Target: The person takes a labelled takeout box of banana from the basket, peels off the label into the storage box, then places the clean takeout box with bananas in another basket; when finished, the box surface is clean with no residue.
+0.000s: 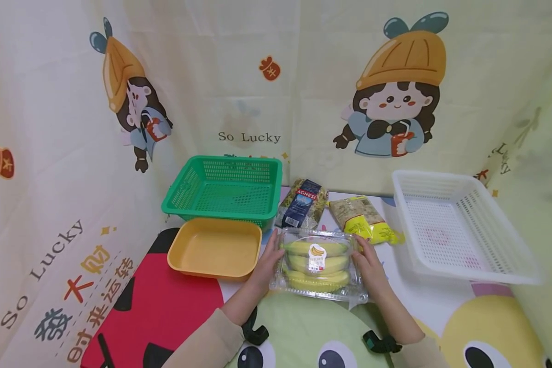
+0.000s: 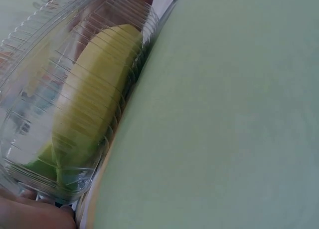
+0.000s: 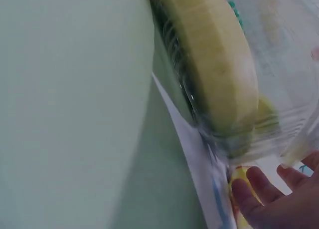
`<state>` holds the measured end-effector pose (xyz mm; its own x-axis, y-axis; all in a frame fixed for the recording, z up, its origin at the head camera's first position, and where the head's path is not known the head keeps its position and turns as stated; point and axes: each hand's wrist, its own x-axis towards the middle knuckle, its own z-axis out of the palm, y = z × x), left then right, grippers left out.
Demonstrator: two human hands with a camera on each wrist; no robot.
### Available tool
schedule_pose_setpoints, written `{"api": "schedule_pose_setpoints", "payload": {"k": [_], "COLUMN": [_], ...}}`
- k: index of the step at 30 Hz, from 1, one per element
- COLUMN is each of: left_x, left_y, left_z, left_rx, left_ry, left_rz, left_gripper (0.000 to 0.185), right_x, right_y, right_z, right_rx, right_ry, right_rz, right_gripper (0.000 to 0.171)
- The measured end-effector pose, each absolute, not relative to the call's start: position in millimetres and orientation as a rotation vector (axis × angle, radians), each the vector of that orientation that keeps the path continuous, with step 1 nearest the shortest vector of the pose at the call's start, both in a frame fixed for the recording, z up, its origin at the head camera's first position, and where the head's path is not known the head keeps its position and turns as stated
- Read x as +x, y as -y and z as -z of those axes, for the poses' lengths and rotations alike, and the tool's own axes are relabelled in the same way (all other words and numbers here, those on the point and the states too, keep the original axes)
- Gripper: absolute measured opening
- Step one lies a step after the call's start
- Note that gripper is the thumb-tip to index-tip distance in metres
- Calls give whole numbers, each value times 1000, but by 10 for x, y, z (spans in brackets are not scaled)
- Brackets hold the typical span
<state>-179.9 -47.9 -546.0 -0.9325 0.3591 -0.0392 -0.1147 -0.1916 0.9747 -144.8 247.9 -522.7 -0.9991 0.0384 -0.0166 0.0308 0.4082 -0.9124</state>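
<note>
A clear plastic clamshell box of bananas (image 1: 317, 263) with a white banana label (image 1: 317, 257) is held between both hands at the middle of the head view. My left hand (image 1: 268, 259) grips its left edge. At the opposite edge, my right hand (image 1: 370, 266) holds the upper right side. In the left wrist view a yellow banana (image 2: 94, 89) with a greenish end shows through the ribbed plastic, and part of the left hand (image 2: 35, 212) is at the box's end. Several right-hand fingers (image 3: 266, 194) are spread beside the box in the right wrist view.
Behind the box lie an Agnesi pasta bag (image 1: 305, 202) and a yellow-and-clear food bag (image 1: 364, 219). A green basket (image 1: 227, 212) and an orange tub (image 1: 214, 273) stand left, a white basket (image 1: 464, 278) right. A green cushion-like surface with printed eyes (image 1: 303, 327) is in front.
</note>
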Motion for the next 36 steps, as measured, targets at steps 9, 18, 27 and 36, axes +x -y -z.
{"api": "schedule_pose_setpoints", "payload": {"k": [9,18,27,36], "left_x": [-1812,-1818,-1821,-1810], "left_y": [482,493,492,488], "left_z": [5453,5452,5451,5438], "left_rx": [324,294,296,275], "left_ry": [-1766,-1748,-1798,-1822], "left_rz": [-2214,-2222,-2193,-2183], "left_gripper": [65,64,66,64], "right_x": [-1427,-1409,-1456,-1502], "right_y": [-2525,-2225,-2066,-2010], "right_z": [4841,4519,4532,4531], "right_rx": [199,454,737,822], "right_ry": [2488,2806,2977,3012], "right_rz": [-1500,-1404,-1180,-1045], "right_gripper": [50,34,38,23]}}
